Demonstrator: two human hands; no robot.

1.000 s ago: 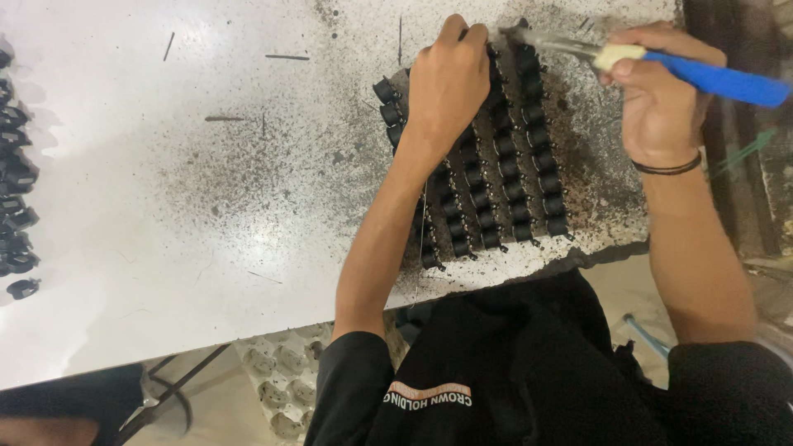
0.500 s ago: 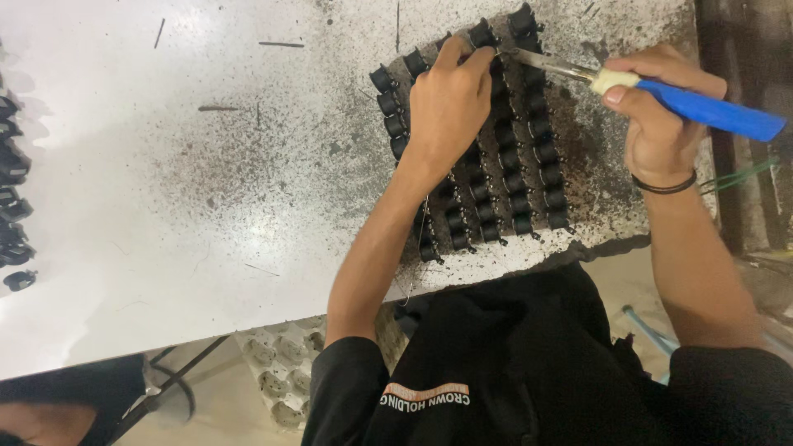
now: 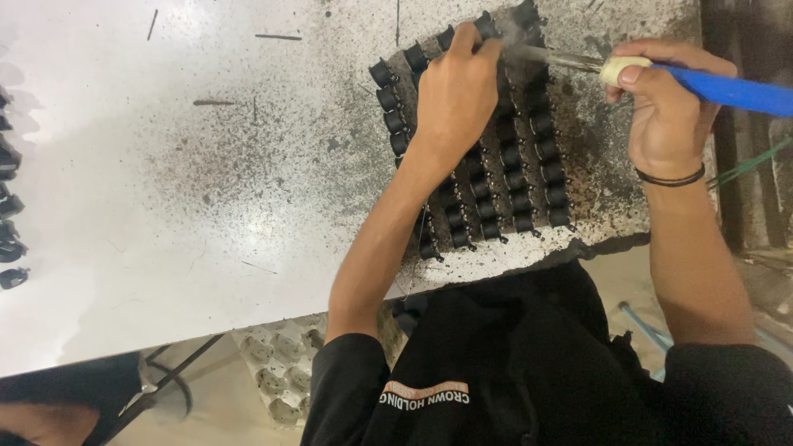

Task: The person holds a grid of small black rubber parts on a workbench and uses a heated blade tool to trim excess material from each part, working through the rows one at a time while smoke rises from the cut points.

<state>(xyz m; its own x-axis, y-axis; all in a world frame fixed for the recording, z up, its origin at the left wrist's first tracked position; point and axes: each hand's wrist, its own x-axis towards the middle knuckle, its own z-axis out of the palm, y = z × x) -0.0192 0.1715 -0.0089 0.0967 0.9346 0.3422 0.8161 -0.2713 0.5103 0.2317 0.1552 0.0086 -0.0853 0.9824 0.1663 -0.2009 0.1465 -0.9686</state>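
Fingers of our left hand (image 3: 450, 99) pinch together at the far end of the rows of small black cylindrical parts (image 3: 516, 177) at twelve o'clock; at two o'clock, our right hand (image 3: 665, 103) wraps tight around the blue-handled metal-tipped tool (image 3: 727, 89), tip just beside them.

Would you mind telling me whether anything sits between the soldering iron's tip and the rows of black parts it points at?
Nothing visible does. The soldering iron in the right hand reaches the rows of black parts right at the left hand fingertips, amid faint smoke.
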